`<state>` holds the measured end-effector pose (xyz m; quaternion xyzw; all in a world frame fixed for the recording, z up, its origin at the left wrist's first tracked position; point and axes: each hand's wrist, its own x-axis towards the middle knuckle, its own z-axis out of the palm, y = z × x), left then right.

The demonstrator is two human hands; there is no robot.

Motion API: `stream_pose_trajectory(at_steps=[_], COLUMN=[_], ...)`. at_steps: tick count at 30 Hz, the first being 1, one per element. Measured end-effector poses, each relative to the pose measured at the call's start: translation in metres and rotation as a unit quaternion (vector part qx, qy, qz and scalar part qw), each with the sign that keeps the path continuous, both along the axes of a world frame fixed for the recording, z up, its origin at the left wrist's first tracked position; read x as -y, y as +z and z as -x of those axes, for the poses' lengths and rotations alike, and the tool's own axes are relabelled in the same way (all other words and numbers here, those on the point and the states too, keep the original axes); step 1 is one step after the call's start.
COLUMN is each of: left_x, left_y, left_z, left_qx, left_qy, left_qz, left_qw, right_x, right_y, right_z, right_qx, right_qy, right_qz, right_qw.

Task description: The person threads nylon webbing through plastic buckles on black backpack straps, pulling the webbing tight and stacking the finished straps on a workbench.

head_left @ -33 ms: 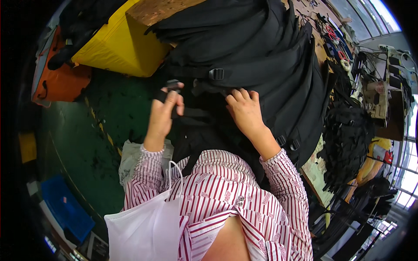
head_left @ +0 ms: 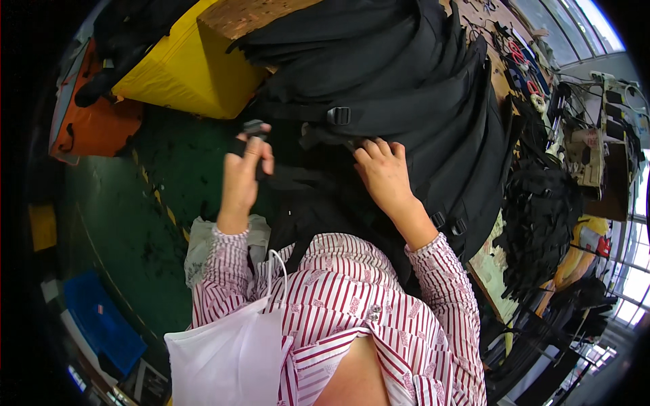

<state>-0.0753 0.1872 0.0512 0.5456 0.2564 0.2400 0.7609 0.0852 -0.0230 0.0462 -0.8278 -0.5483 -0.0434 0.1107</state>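
Note:
My left hand (head_left: 242, 179) is closed round a black buckle (head_left: 254, 127), which pokes up above the thumb. A dark strap (head_left: 291, 177) runs from beside that hand toward the black cloth at my lap. My right hand (head_left: 387, 172) has its fingers curled down on the edge of a large black fabric piece (head_left: 399, 88), gripping it; the fingertips are hidden. Between the hands hangs a short dark strap end (head_left: 313, 137). Just above it, a black slide buckle (head_left: 338, 116) sits on a strap across the fabric.
A yellow bag (head_left: 196, 74) and an orange bag (head_left: 98, 118) stand at the far left. Scissors and tools lie on the wooden table (head_left: 497, 24) at the far right. A blue bin (head_left: 101, 321) is at lower left on the green floor (head_left: 115, 223). Black straps (head_left: 542, 223) are piled at right.
My left hand has moved a little to the left, away from the fabric, with the buckle in it. My right hand has barely shifted and keeps its place on the black fabric.

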Motion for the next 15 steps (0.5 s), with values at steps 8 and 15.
stream_pose_trajectory(at_steps=[8,15], left_x=[-0.048,0.016], left_y=[0.004,-0.005], left_z=[0.035,0.003], left_qx=[0.009,-0.02], left_qy=[0.185,-0.053], left_qz=[-0.07,-0.073], left_qw=[0.98,0.996], right_x=[0.007,0.021], right_y=[0.002,0.018], right_z=[-0.002,0.001], right_qx=[-0.002,-0.261], right_qy=[0.0,-0.06], right_qz=[-0.044,-0.16], right_qw=[0.999,0.95])
